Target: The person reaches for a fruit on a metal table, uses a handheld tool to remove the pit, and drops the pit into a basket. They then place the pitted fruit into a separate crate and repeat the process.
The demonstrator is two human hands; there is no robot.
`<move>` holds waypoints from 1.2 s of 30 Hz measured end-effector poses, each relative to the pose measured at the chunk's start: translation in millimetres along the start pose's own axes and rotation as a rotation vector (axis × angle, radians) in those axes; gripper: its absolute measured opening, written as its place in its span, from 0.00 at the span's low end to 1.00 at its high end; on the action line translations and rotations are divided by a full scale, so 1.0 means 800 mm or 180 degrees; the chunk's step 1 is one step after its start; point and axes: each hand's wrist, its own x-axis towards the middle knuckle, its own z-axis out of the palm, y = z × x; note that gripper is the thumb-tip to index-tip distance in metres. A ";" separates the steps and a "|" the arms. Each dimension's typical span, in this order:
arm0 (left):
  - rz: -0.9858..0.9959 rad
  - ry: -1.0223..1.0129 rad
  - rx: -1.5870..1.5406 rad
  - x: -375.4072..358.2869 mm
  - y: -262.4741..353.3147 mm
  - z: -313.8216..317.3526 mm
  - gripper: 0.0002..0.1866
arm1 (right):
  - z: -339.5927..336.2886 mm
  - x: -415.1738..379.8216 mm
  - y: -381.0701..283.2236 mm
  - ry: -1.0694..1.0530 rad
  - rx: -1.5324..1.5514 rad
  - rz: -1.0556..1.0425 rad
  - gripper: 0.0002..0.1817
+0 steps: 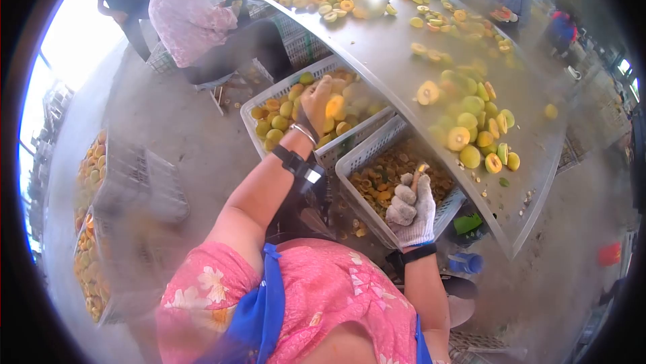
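Observation:
My left hand [313, 103], bare, is curled over a white crate [253, 124] of yellow-green and orange fruit that looks like apricots. A bright orange apricot half [334, 105] shows at its thumb side, seemingly in its grasp; the fingertips are partly hidden. In a knitted glove, my right hand [412, 210] is closed around a small short-handled tool [420, 173], whose end points up past the thumb. Below that hand is a second white crate [350, 162] holding small brownish-orange pieces, perhaps pits or scraps.
A metal table [387, 61] runs along the right, bearing a pile of whole and cut fruit [479, 122]. Filled crates [101, 229] stand at the left. A blue cup [465, 263] lies low right. People [192, 21] work at upper left and across the table.

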 end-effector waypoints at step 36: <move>-0.1970 -0.1943 -0.1907 -0.049 -0.051 0.215 0.22 | -0.013 0.021 -0.025 0.0812 -0.3272 -0.2466 0.17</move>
